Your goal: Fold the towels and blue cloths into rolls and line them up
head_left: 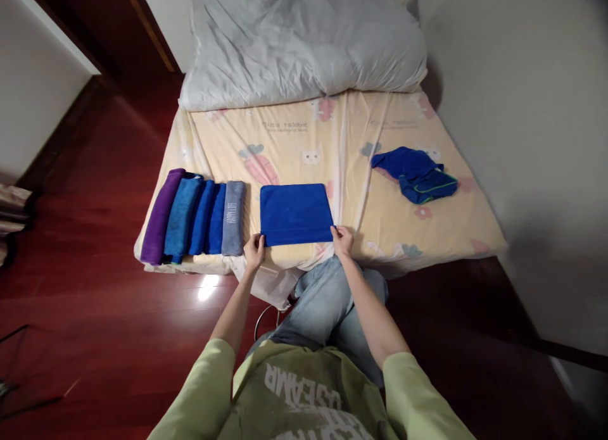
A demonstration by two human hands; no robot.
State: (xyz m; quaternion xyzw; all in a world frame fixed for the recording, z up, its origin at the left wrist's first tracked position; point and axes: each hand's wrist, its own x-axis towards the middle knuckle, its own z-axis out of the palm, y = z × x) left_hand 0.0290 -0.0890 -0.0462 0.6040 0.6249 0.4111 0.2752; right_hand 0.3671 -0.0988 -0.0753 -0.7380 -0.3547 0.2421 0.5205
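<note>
Pinching the near corners of a folded blue towel (295,211), left hand (255,251) and right hand (342,242); each grip nearly closed, thumb against fingers. The folded blue towel lies flat on the bed (289,152), near side, right of the grey rolled towel (234,220). Probably light, limp, unbreakable; corners appear the best holds.
</note>
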